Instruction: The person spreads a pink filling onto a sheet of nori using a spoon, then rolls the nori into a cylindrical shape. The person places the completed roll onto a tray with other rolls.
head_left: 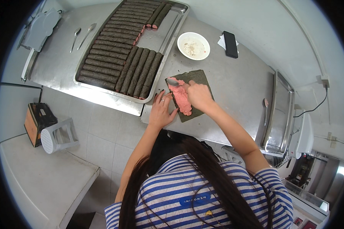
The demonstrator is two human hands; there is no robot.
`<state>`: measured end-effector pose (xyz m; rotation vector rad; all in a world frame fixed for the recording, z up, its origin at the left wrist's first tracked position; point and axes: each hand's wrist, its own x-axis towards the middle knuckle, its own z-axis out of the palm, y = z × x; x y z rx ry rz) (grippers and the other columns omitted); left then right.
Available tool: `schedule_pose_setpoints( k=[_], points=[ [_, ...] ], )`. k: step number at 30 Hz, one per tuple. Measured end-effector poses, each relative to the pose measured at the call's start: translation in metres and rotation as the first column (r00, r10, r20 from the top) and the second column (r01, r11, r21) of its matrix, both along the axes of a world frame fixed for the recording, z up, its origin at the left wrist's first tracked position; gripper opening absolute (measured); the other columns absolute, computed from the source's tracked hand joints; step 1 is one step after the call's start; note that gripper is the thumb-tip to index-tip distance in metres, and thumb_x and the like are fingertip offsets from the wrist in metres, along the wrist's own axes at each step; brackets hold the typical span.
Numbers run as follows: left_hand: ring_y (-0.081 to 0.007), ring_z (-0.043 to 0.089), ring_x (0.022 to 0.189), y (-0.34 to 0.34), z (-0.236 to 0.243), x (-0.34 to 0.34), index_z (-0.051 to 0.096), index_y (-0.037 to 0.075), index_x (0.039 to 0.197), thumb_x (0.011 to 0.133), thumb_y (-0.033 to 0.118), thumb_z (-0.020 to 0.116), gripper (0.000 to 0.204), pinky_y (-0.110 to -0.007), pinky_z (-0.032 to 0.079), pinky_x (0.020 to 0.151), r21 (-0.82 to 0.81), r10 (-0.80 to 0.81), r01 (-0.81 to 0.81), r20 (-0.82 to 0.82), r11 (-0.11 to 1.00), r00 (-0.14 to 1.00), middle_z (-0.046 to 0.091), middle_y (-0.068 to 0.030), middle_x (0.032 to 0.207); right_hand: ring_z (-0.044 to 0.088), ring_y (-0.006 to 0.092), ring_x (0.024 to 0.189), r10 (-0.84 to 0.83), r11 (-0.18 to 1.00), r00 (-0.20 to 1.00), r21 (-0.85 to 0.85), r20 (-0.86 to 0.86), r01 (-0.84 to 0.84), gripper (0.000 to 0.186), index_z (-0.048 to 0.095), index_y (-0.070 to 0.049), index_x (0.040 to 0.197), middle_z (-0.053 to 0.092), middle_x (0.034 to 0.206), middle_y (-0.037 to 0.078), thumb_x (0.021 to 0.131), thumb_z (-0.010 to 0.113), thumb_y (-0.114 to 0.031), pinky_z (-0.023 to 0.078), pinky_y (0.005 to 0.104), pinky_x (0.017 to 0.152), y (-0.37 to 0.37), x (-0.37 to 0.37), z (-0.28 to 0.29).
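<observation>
A dark green nori sheet (pixel 201 81) lies on the steel table, with a strip of pink paste (pixel 182 100) spread along its left part. My right hand (pixel 198 95) is closed around a metal spoon (pixel 172 82), whose bowl rests on the paste near the sheet's far left corner. At the sheet's left edge, my left hand (pixel 163 109) lies with its fingers apart, fingertips at the edge and a ring on one finger. Just beyond the sheet stands a white bowl (pixel 180 42) holding a pale liquid with bits in it.
A large metal tray (pixel 165 36) of nori rolls (pixel 110 51) sits at the far left, two spoons (pixel 75 37) beside it. A phone (pixel 230 44) lies on white paper behind the bowl. To the right are another spoon (pixel 265 110) and a metal tray (pixel 270 131). A plastic stool (pixel 59 136) stands on the floor.
</observation>
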<state>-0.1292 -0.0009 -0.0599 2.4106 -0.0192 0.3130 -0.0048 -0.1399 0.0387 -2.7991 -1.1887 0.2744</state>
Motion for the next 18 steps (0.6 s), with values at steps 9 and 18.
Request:
schedule_pose_setpoints(
  k=[9,18],
  points=[
    [-0.0360,0.034,0.133,0.000,0.000,0.001,0.046,0.006,0.123,0.075,0.026,0.072,0.059,-0.051,0.028,0.111,-0.004,-0.015,0.015,0.009,1.000,1.000,0.051,-0.0110,0.131,0.064,0.0312,0.076,-0.076,0.991,0.995,0.107,-0.061,0.082,0.029,0.072,-0.011,0.100,0.064,0.085,0.010,0.078,0.054,-0.007,0.050,0.0444,0.066,-0.005,0.017,0.024],
    [-0.0355,0.033,0.134,0.001,-0.002,0.000,0.046,0.006,0.121,0.076,0.028,0.072,0.057,-0.052,0.028,0.111,0.012,-0.014,0.014,0.007,1.000,1.000,0.050,-0.0111,0.131,0.064,0.0281,0.079,0.136,0.991,0.991,0.014,-0.009,-0.136,0.035,0.073,-0.013,0.101,0.062,0.085,0.007,0.073,0.055,-0.003,0.050,0.0418,0.065,-0.040,0.039,0.030]
  ],
)
